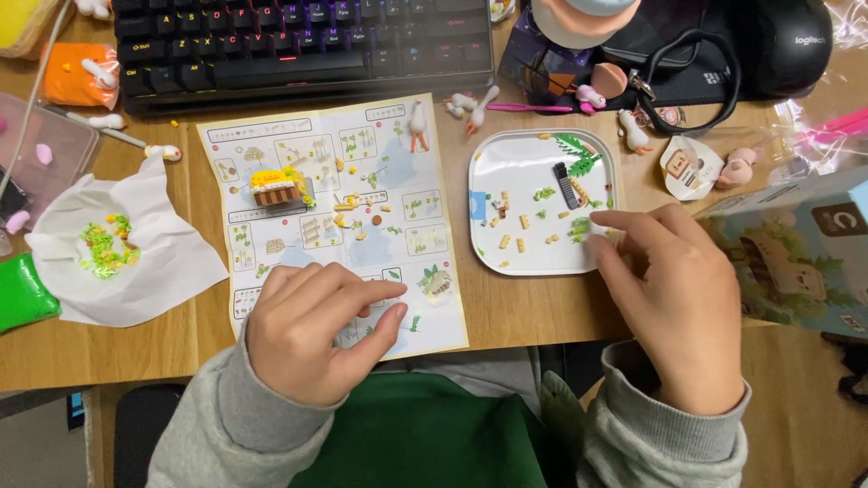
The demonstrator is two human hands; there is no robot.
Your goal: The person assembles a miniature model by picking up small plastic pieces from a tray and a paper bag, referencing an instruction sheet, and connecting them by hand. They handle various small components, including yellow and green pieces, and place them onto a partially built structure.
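Observation:
My left hand (312, 330) rests on the lower part of a paper instruction sheet (362, 181), fingers loosely curled, with a tiny piece possibly pinched between thumb and forefinger; I cannot tell. A small yellow and brown brick model (276, 187) stands on the sheet's upper left, with loose tiny bricks (354, 215) near its middle. My right hand (674, 303) reaches into a white square tray (506, 163), fingertips at its right edge among small tan and green pieces (579, 228). A dark grooved part (566, 185) and green leaf pieces (579, 152) lie in the tray.
A black keyboard (298, 45) spans the back. White tissue (154, 262) with green and yellow bits lies left, beside a green bag (23, 291) and a pink tray (41, 154). A printed box (800, 258) stands right. Small figurines (633, 131) and a black mouse (791, 45) sit behind.

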